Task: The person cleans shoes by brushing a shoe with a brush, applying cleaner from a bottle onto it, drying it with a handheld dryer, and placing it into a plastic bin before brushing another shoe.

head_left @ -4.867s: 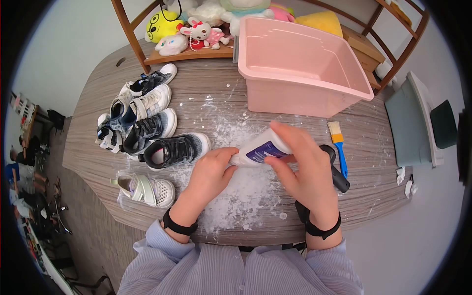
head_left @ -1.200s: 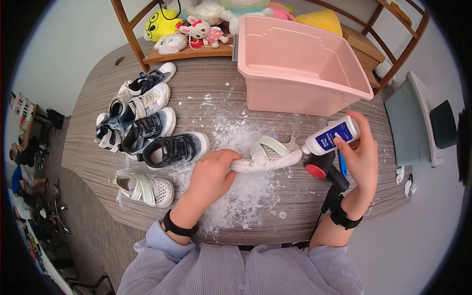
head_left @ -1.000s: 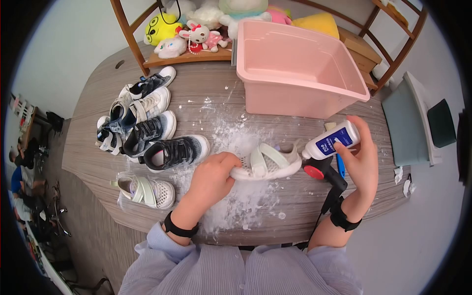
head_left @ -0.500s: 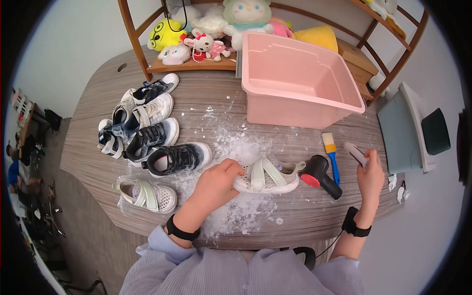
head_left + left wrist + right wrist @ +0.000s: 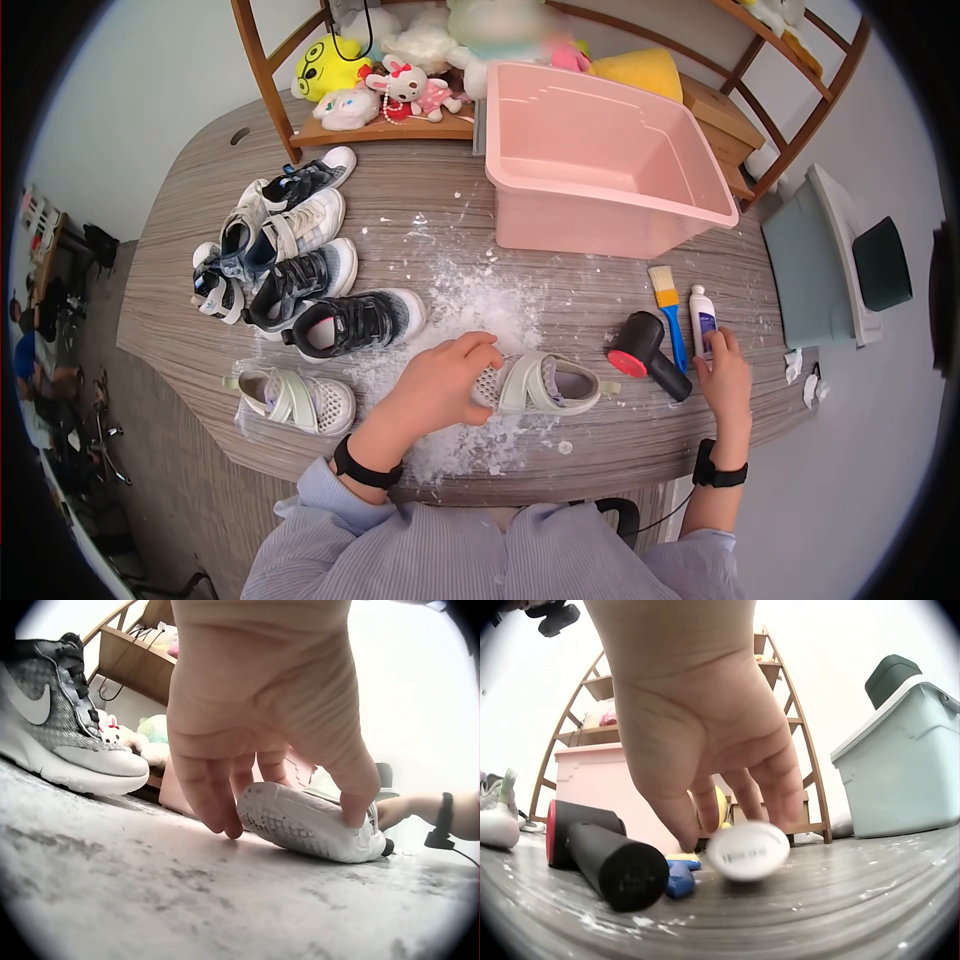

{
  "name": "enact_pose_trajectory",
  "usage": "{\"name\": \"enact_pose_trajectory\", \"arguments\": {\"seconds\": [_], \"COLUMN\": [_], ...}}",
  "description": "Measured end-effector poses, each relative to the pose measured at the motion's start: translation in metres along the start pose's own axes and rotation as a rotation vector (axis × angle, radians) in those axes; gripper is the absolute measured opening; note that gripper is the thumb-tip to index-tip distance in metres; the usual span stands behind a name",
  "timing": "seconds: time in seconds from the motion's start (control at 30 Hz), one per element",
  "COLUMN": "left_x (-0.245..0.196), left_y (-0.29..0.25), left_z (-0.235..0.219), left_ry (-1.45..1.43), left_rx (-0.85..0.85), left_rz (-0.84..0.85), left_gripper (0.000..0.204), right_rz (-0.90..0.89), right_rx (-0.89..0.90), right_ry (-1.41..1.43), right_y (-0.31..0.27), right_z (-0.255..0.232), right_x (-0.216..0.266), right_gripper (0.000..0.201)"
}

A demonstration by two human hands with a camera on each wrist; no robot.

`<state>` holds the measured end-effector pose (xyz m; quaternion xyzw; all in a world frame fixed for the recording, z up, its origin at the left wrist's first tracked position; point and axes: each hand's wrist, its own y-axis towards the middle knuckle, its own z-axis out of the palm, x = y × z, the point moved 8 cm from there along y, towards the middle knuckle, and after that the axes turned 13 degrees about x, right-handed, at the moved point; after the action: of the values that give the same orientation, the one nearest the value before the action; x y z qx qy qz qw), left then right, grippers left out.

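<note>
Setting the white plastic bottle with a purple-blue label (image 5: pixel 704 325) down well calls, we judge, for laying it flat toward the right edge of the grey wood-grain table (image 5: pixel 420 180) and lifting our fingers evenly so it does not roll. Our right hand (image 5: pixel 726 380) hangs loose-fingered about its base; we cannot tell whether any fingertip touches. Our left hand (image 5: pixel 437 385) curves, thumb and fingers spread, about the toe of the white perforated shoe with pale-green crossed straps (image 5: pixel 535 384), near the middle of the front edge; light steadying there should suffice. About a second ago we held the bottle up, its nozzle close to the shoe's heel; now it lies right of the blue-handled brush with pale bristles (image 5: pixel 671 318), and the shoe rests nearer the front edge.
</note>
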<state>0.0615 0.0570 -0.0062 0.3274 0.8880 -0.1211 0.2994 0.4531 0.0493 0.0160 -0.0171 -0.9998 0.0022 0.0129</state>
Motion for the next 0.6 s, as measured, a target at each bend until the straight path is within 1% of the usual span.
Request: {"name": "enact_pose_trajectory", "arguments": {"seconds": [0.03, 0.07, 0.13, 0.17, 0.23, 0.27, 0.33, 0.37, 0.47, 0.5, 0.57, 0.6], "left_x": [-0.001, -0.002, -0.002, -0.002, -0.002, -0.002, -0.002, -0.002, -0.002, -0.001, 0.0, 0.001], "left_y": [-0.001, -0.001, -0.001, -0.001, -0.001, 0.0, 0.0, 0.0, 0.001, 0.002, 0.002, 0.003], "left_z": [-0.001, -0.001, -0.001, -0.001, -0.002, -0.002, -0.002, -0.002, 0.001, 0.002, 0.005, 0.007], "left_ry": [0.01, 0.009, -0.012, -0.013, -0.008, -0.009, -0.02, -0.021, -0.058, -0.059, -0.061, -0.054], "left_rx": [-0.014, -0.015, -0.007, -0.009, -0.021, -0.023, -0.017, -0.019, -0.022, -0.042, -0.062, -0.058], "left_rz": [0.017, 0.016, 0.0, -0.001, 0.016, 0.016, 0.01, 0.011, 0.018, 0.029, 0.038, 0.023], "left_gripper": [0.054, 0.054, 0.053, 0.053, 0.051, 0.051, 0.051, 0.051, 0.055, 0.059, 0.063, 0.066], "right_rz": [-0.071, -0.073, -0.11, -0.113, -0.142, -0.143, -0.172, -0.152, -0.152, -0.154, -0.155, -0.154], "right_rx": [-0.054, -0.053, 0.055, 0.055, 0.3, 0.3, 0.294, 0.321, 0.331, 0.331, 0.189, 0.189], "right_ry": [-0.014, -0.014, 0.14, 0.139, 0.29, 0.288, 0.143, 0.045, -0.025, -0.026, 0.071, 0.069], "right_y": [-0.001, -0.002, -0.004, -0.005, -0.006, -0.006, -0.006, -0.007, -0.007, -0.006, -0.005, -0.002], "right_z": [-0.008, -0.013, -0.025, -0.03, -0.016, -0.014, -0.002, 0.006, 0.015, 0.012, -0.01, -0.017], "right_x": [0.008, 0.013, 0.034, 0.044, 0.064, 0.069, 0.078, 0.077, 0.074, 0.073, 0.072, 0.074], "right_gripper": [0.044, 0.044, 0.041, 0.041, 0.048, 0.048, 0.059, 0.064, 0.06, 0.06, 0.052, 0.052]}}
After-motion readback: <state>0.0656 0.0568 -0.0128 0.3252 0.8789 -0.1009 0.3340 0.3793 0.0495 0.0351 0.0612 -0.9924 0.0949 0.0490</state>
